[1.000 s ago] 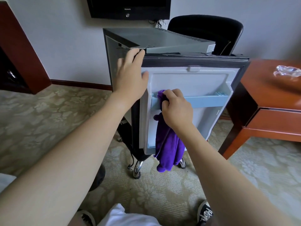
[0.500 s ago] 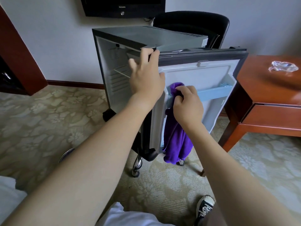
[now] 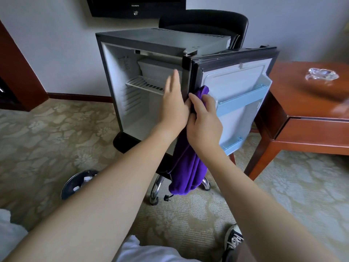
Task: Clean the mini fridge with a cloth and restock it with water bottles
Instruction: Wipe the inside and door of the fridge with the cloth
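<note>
Patterned carpet (image 3: 47,140) runs under a mini fridge (image 3: 143,44) that stands against a pale wall, its door (image 3: 236,86) swung wide to the fridge's right and its white cavity bare except for a wire shelf (image 3: 143,84). Right of the fridge a wooden bench (image 3: 309,103) carries a glass dish (image 3: 323,74); behind the fridge stands a black chair (image 3: 204,19), and a round bin (image 3: 77,183) sits on the carpet in front of the fridge, to its left. The left hand (image 3: 174,104) is flat with straight fingers, held at the hinge edge of the fridge, gripping nothing. The right hand (image 3: 204,121) has its grip closed on a purple cloth (image 3: 188,167), bunching the top against the door's inner edge while the rest hangs loose down toward the carpet. That cloth looks soft, light and limp, so it probably wipes best gathered into a pad in the palm; the trailing tail could snag on the door rail (image 3: 243,97). No water bottles show in view, so restocking seems some way off, and wiping appears to be the step in hand.
</note>
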The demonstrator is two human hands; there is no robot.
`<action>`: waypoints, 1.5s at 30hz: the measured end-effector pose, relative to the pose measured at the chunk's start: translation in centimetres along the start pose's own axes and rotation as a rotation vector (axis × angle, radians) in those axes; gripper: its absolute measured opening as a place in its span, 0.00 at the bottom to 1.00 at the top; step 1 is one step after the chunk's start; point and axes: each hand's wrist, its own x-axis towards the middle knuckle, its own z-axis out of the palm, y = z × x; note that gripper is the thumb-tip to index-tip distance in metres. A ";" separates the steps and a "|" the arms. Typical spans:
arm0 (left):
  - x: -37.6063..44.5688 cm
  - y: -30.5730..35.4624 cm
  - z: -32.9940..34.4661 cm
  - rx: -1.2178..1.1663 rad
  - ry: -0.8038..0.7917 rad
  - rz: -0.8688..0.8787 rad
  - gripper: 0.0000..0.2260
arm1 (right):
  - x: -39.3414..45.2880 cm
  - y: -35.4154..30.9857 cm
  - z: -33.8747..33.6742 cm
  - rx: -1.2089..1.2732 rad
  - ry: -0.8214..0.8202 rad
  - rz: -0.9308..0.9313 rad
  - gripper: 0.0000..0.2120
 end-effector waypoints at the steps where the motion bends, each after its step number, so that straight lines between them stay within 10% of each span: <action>1: 0.0 -0.3 0.2 0.015 -0.025 -0.036 0.30 | 0.1 0.2 0.2 -0.014 -0.003 -0.007 0.24; 11: -0.4 -3.1 2.0 0.137 -0.235 0.007 0.12 | 1.7 2.6 1.8 -0.136 0.048 -0.214 0.22; 25: -2.3 -12.1 3.7 0.388 -0.459 -0.161 0.23 | 2.8 6.8 3.6 -0.301 0.028 -0.042 0.21; 33: -4.2 -18.9 3.8 0.519 -0.525 -0.289 0.22 | 0.6 9.6 7.3 -0.133 -0.086 0.081 0.23; 39: -5.0 -19.6 5.9 -0.081 -0.665 -0.448 0.33 | 0.2 9.7 10.9 0.226 -0.076 0.274 0.22; 45: -3.8 -21.3 7.7 0.109 -0.493 -0.370 0.18 | 1.6 9.5 14.4 0.368 -0.079 0.387 0.22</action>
